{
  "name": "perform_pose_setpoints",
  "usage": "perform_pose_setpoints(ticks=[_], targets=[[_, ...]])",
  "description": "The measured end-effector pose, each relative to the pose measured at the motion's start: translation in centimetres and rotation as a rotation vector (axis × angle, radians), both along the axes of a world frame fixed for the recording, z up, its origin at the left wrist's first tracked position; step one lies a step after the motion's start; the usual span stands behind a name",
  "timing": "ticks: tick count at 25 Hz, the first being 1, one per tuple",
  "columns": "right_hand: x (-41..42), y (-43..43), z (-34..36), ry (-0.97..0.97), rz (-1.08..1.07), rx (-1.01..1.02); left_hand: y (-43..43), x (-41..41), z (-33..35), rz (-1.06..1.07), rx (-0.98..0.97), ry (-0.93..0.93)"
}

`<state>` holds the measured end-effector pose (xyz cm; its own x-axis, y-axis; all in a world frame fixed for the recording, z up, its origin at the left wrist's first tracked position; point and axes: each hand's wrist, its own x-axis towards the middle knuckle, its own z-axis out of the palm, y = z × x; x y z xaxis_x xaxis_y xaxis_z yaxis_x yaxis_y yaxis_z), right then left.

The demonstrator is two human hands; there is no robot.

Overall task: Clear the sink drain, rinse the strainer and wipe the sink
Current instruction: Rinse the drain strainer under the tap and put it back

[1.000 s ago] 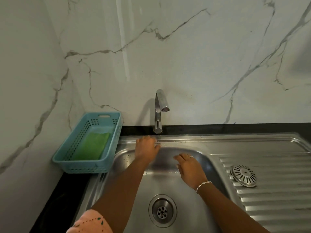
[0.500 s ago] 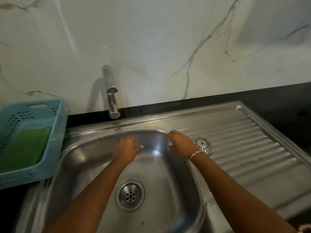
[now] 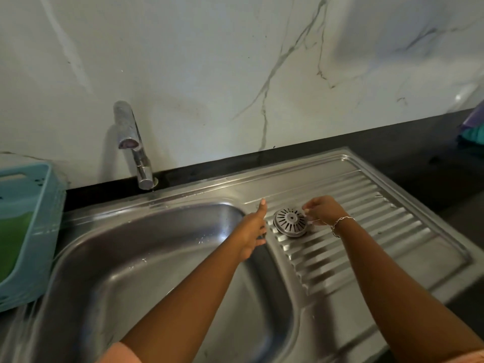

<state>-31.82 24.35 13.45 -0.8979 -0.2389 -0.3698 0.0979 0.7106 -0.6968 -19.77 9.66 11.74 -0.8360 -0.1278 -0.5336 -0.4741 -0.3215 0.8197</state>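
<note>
The round metal strainer lies on the ribbed drainboard, just right of the steel sink basin. My right hand, with a bracelet on its wrist, has its curled fingertips on the strainer's right rim and pinches it. My left hand reaches across the basin with the thumb raised and relaxed fingers by the basin's right rim, just left of the strainer and holding nothing. My left forearm hides the drain hole.
A chrome faucet stands at the back left of the sink against the marble wall. A blue basket holding a green sponge sits at the left edge. Purple and teal cloth lies on the dark counter, far right.
Both hands moved right, out of the basin's back, toward the drainboard. The right hand reached the strainer's rim, and the view swung right and closer.
</note>
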Motion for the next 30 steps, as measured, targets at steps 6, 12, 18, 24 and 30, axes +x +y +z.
perform_pose_setpoints(ticks=[6, 12, 18, 24, 30], targets=[[-0.6, -0.3, -0.3, -0.135, -0.128, -0.057, 1.2, -1.2, 0.7, 0.016, 0.136, 0.012], [-0.4, -0.9, -0.2, -0.244, -0.153, -0.112, 1.7, -1.5, 0.5, 0.023, 0.165, 0.013], [-0.3, -0.9, 0.5, -0.344, -0.207, -0.262, 1.1, -1.0, -0.3, 0.149, 0.286, 0.018], [2.7, -4.2, 3.0, -0.266, -0.038, -0.284, -0.5, 1.7, -0.5, 0.285, 0.238, 0.033], [7.5, -8.0, 3.8, 0.021, 0.238, -0.241, -4.9, 6.6, 0.7, 0.355, -0.265, 0.113]])
